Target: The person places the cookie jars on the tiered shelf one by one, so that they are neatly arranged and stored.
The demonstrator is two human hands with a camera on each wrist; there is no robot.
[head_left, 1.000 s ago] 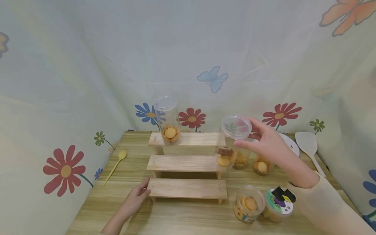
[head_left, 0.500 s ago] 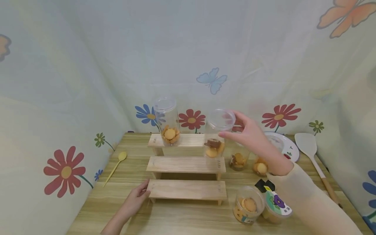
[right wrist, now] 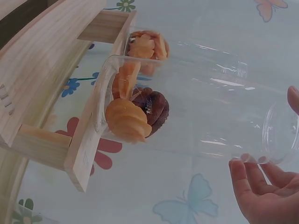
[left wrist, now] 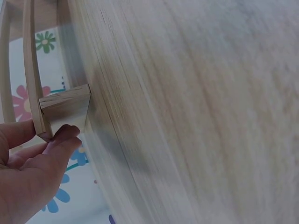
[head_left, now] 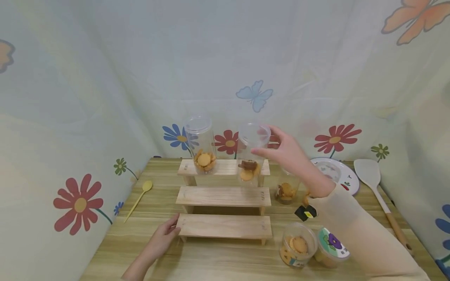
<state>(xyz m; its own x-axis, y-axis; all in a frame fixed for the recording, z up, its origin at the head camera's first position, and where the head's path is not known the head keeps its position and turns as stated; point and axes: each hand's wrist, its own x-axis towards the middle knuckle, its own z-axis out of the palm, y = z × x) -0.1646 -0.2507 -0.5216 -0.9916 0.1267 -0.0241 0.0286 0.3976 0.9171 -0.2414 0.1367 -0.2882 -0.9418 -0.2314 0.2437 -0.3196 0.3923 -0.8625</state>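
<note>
My right hand (head_left: pixel 287 153) grips a tall clear jar (head_left: pixel 248 164) near its lid, thumb on one side and fingers on the other. Pale and chocolate cookies lie in the jar's bottom. In the right wrist view, the jar's base is right at the top board of a three-step wooden rack (head_left: pixel 224 225). Another tall jar of cookies (head_left: pixel 200 146) stands at that board's left end. Down at the lowest step, my left hand (head_left: pixel 159 239) pinches the left end of the board (left wrist: pixel 32 79), thumb on one face and fingers on the other.
Right of the rack stand a cookie jar (head_left: pixel 286 191), a short cookie tub (head_left: pixel 298 245) and a tub with a printed lid (head_left: pixel 332 246). Behind my right arm are a plate (head_left: pixel 352 183) and a spatula (head_left: pixel 367 171). A yellow spoon (head_left: pixel 142 193) lies left.
My right hand has carried the jar leftward from the rack's right side to over the top board, beside the other jar. My left hand has stayed on the lowest step.
</note>
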